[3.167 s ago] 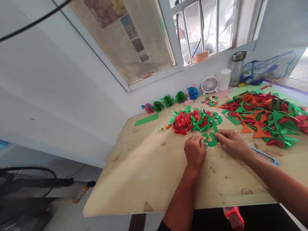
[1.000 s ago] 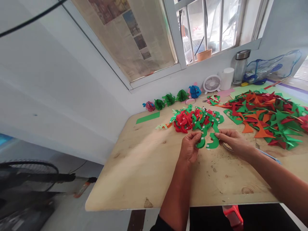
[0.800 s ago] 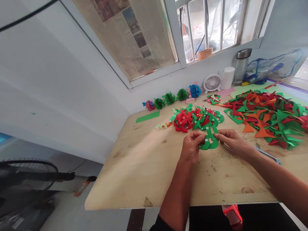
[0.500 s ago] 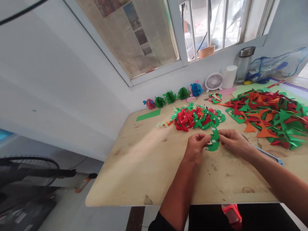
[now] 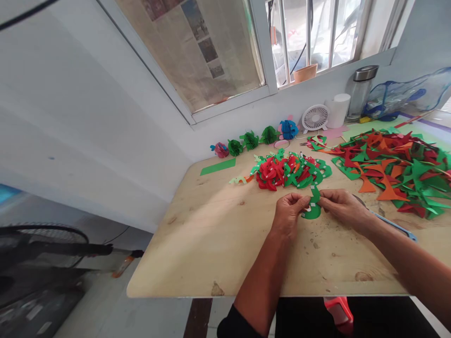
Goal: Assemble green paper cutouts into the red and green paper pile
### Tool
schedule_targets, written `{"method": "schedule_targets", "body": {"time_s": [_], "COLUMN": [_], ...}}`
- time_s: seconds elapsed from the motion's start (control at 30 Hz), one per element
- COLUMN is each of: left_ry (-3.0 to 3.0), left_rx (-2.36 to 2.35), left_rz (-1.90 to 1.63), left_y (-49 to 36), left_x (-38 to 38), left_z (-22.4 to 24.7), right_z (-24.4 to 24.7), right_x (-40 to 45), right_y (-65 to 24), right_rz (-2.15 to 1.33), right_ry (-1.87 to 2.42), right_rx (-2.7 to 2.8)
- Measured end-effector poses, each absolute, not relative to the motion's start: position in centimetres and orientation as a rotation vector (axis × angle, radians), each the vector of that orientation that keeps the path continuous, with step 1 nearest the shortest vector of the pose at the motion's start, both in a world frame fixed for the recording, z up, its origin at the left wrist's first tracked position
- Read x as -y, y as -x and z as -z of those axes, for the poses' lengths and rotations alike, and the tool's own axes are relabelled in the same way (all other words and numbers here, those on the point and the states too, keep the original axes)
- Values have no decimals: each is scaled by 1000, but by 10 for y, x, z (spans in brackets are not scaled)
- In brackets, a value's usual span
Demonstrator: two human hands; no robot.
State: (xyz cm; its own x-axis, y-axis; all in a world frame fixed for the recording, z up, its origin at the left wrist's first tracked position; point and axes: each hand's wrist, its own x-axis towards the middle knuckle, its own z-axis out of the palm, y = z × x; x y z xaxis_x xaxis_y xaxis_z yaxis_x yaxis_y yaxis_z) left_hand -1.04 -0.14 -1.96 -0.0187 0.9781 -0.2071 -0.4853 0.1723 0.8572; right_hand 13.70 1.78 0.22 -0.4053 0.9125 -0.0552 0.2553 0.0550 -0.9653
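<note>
From far off, I see the left hand (image 5: 287, 215) and right hand (image 5: 338, 204) pinch green paper (image 5: 312, 213) on the pile's (image 5: 273, 172) near side, seemingly not done, while five paper balls (image 5: 251, 140) by the far wall (image 5: 211, 132) look finished.

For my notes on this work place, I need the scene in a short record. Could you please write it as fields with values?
Left hand: pinches green cut paper at its left side
Right hand: pinches the green cut paper at its right side
Layers: cannot tell if one piece or several
Beyond hands: pile of red and green cutouts
To the right: heap of red, orange and green scraps
Along wall: folded-paper figures, white fan, bottle
Surface: wooden table
</note>
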Motion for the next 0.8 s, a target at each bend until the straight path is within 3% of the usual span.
{"method": "schedule_targets", "body": {"time_s": [0.8], "left_ry": [-670], "left_rx": [-1067], "left_rz": [-1388], "left_y": [5], "left_x": [3], "left_z": [18], "right_z": [3], "right_x": [-21], "right_y": [-138], "right_rz": [-1405], "right_ry": [1153], "right_rx": [1719]}}
